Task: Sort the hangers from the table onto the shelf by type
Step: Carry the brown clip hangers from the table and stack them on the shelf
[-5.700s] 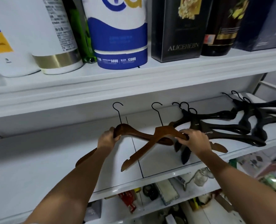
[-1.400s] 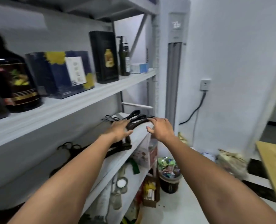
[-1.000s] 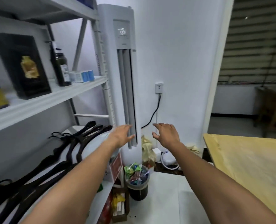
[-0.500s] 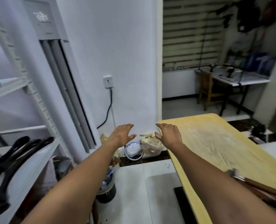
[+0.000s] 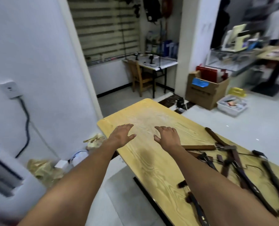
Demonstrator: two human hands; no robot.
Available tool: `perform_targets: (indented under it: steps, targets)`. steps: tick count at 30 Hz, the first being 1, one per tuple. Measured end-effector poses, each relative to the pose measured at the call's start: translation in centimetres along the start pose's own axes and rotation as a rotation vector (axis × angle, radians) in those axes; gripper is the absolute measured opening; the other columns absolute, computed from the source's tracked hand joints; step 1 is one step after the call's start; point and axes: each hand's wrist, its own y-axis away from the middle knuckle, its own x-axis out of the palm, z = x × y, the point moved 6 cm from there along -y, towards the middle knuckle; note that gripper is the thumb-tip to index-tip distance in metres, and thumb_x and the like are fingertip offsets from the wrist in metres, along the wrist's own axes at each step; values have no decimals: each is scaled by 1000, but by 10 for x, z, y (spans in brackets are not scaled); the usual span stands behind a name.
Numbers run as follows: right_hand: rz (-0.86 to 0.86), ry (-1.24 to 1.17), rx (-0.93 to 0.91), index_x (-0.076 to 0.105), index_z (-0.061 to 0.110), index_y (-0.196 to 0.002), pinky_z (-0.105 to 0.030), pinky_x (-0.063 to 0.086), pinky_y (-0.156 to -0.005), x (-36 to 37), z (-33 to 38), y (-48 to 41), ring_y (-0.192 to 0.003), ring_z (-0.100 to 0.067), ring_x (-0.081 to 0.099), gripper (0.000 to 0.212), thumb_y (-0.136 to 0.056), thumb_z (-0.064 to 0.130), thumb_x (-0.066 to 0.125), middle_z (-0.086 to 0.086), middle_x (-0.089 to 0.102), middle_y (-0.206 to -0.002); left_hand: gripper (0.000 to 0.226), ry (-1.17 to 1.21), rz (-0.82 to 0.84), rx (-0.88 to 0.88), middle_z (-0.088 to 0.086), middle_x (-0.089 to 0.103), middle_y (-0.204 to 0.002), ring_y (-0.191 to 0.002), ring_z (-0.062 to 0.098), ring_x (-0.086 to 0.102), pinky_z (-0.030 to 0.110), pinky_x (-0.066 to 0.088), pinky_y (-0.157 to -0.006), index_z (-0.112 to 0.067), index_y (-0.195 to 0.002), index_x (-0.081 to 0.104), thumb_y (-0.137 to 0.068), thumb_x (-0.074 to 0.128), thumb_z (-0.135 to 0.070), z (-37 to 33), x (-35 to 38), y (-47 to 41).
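Note:
A light wooden table stretches from the centre to the lower right. Several dark brown wooden hangers lie in a loose heap on its right part, some with clips; my right forearm hides part of the heap. My left hand hovers over the table's near-left part, fingers straight and spread, holding nothing. My right hand is beside it, also flat and empty, left of the hangers. The shelf is out of view.
A white wall with a socket and black cable stands at left, with bags and clutter on the floor below. Beyond the table are a cardboard box, a white bin, a wooden chair and a desk.
The view has swung right from the shelf to the table. Both hands, empty since letting go of the hangers on the shelf, now hover over the tabletop, and the hanger heap has come into view.

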Motion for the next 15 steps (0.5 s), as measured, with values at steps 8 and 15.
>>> perform_targets:
  steps: [8, 15]
  targets:
    - [15, 19, 309, 36, 26, -143, -39, 28, -109, 3, -97, 18, -129, -25, 42, 48, -98, 39, 42, -3, 48, -141, 60, 27, 81, 264, 2, 31, -153, -141, 18, 29, 31, 23, -117, -15, -147, 28, -96, 46, -41, -83, 36, -78]
    - [9, 15, 489, 36, 25, -144, -40, 29, -110, 6, -146, 39, -129, -27, 43, 48, -98, 38, 41, -5, 50, -139, 59, 10, 171, 409, 3, 31, -154, -141, 19, 29, 32, 23, -117, -15, -148, 28, -97, 46, -40, -127, 68, -113]
